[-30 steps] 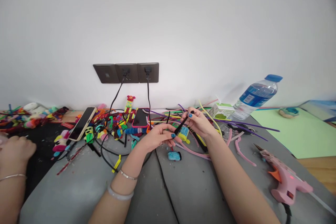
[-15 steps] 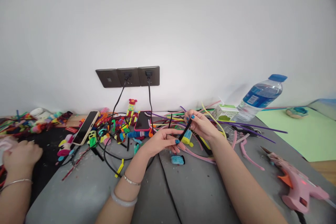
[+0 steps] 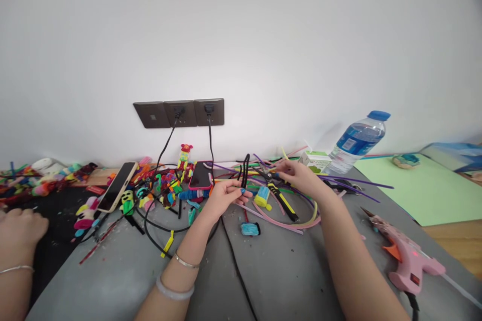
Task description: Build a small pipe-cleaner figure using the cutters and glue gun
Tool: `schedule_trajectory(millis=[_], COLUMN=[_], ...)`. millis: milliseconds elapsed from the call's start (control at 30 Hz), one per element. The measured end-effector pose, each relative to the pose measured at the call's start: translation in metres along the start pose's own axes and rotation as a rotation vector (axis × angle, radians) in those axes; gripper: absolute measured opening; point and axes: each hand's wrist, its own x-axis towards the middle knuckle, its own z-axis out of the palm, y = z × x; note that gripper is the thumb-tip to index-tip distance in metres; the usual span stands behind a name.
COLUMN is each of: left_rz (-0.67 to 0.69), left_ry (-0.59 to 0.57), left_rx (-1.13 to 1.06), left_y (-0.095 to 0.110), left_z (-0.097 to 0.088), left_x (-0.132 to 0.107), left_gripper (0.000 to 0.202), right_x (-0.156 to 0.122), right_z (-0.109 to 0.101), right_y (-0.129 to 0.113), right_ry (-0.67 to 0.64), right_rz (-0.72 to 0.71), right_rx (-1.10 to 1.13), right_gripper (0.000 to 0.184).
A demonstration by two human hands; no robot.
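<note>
My left hand is closed on a black pipe cleaner, folded double and held upright above the grey table. My right hand reaches left over a heap of coloured pipe cleaners. Its fingertips pinch together at the head of black-and-yellow pliers that lie on the heap. A small yellow-and-blue craft piece sits between my hands, and a blue one lies nearer me.
Another person's hand rests at the far left. Two phones charge from wall sockets, with cables and small figures around them. A pink glue gun, water bottle, small carton and green sheet are on the right.
My right hand let go of the black pipe cleaner and moved down to the pliers. My left hand turned the pipe cleaner upright, now folded double.
</note>
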Motion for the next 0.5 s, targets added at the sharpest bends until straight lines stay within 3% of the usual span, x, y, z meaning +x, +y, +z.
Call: schedule_trajectory(millis=[67, 233, 367, 500], left_rz=[0.003, 0.019, 0.037, 0.083], left_ry=[0.006, 0.01, 0.004, 0.016], left_rx=[0.01, 0.04, 0.097, 0.168], left_y=[-0.001, -0.004, -0.006, -0.009], left_z=[0.0, -0.001, -0.001, -0.001], left_x=[0.001, 0.004, 0.005, 0.006], left_gripper=[0.052, 0.055, 0.048, 0.039], right_x=[-0.007, -0.022, -0.024, -0.026], right_z=[-0.002, 0.016, 0.025, 0.008], right_y=[0.001, -0.023, -0.034, -0.026], right_ry=[-0.074, -0.139, -0.146, -0.087], right_rz=[0.074, 0.29, 0.313, 0.206], right_rx=[-0.24, -0.683, -0.742, -0.591], right_gripper=[0.023, 0.062, 0.061, 0.054])
